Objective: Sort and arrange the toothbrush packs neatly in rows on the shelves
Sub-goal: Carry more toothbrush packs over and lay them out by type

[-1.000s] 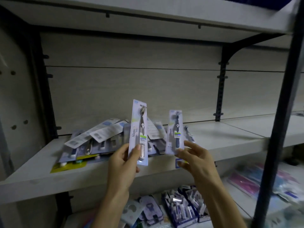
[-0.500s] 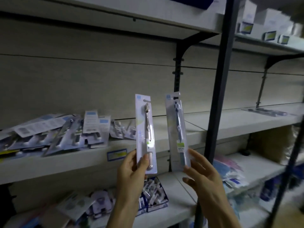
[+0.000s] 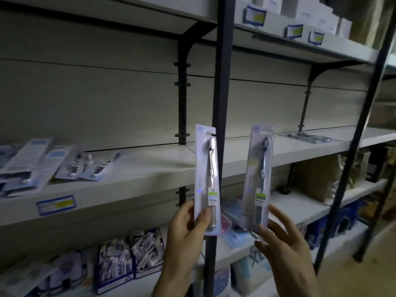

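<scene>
Holding position, nearest first: left hand [image 3: 186, 227], thumb closed over the lower front of a toothbrush pack with a pale brush [image 3: 207, 179], fingers behind the card; pack upright, raised before the dark shelf upright [image 3: 221, 93]. Right hand [image 3: 280, 239], pinching the bottom edge of a second toothbrush pack with a dark brush [image 3: 259, 176] between thumb and fingers, the remaining fingers spread loose; pack upright, tilted slightly, just beside the first and apart from it. Behind both: middle shelf [image 3: 137, 168], bare directly behind the packs. Loose toothbrush packs [image 3: 38, 163] lying in a heap at its left end, well apart from the hands. Further right, on the next bay's shelf: a flat row of packs [image 3: 306, 137], blurred.
</scene>
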Demonstrator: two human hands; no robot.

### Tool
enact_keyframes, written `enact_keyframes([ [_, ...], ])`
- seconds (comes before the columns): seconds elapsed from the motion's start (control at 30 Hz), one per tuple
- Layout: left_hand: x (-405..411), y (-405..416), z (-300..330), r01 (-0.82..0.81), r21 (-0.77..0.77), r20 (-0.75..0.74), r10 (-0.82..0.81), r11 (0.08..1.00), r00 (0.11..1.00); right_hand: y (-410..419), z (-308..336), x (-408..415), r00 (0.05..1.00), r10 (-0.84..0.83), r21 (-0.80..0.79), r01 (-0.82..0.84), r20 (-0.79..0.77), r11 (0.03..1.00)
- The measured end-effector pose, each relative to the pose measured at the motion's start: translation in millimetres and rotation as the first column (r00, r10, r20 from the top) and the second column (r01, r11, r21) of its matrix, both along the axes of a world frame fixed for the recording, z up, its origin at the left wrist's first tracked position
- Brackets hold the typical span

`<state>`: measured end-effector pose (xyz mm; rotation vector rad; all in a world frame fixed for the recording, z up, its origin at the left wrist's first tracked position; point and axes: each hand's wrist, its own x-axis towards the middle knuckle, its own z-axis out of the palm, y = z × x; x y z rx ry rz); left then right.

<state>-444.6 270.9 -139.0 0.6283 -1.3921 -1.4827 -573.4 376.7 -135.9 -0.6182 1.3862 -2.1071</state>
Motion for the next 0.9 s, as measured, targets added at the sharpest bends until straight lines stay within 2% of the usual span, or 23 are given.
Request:
enact_keyframes([
  [0.23,-103,-2,-6,0.150,0.002,0.036,-0.150,0.989,0.988,8,-6,-85,0.990,-0.132,0.055,0.129,0.044,0.990],
  [0.67,-286,-68,10,0.074,0.042,-0.118,-0.069,0.996,0.991,-57,12,-265,0.985,-0.165,0.093,0.170,-0.060,0.981],
  [0.9,-372,-75,13,0.105,0.027,-0.080,-0.103,0.994,0.991,-59,15,-348,0.976,-0.208,0.100,0.214,-0.065,0.972],
])
